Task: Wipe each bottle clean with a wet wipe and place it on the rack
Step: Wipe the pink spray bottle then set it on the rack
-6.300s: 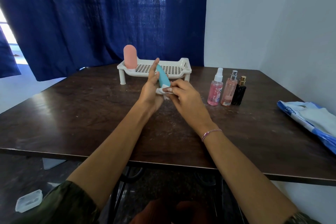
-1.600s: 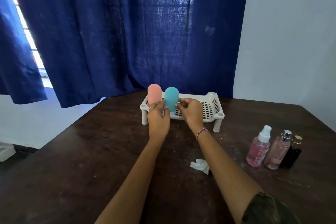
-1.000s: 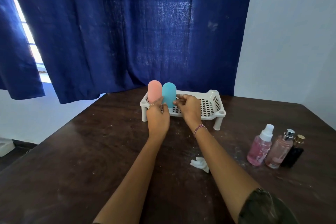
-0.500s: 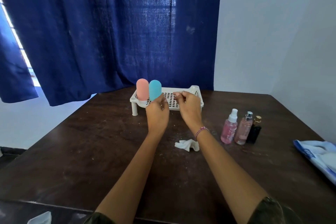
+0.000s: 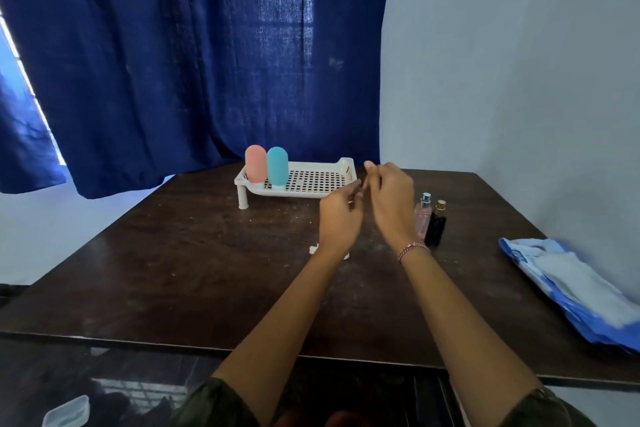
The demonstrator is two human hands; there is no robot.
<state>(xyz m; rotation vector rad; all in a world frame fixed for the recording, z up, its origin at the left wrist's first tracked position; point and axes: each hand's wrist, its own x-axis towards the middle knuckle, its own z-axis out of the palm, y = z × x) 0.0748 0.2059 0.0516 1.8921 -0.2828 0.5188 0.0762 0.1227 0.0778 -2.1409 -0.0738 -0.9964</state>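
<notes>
Blue bottle [image 5: 277,166] stands upright at the rack's [image 5: 313,180] left end, long axis vertical, rounded end up, touching or just beside the pink bottle [image 5: 255,163], also upright. Left hand [image 5: 341,218] and right hand [image 5: 391,198] hover over the table [image 5: 194,253] right of the rack, fingers loosely bent, holding nothing; fingertips blurred. Wipe [image 5: 313,248] mostly hidden behind left wrist. Spray bottle [image 5: 422,218] half hidden by right hand, black bottle [image 5: 435,224] beside it. Bag [image 5: 571,288] cut off at the right edge.
</notes>
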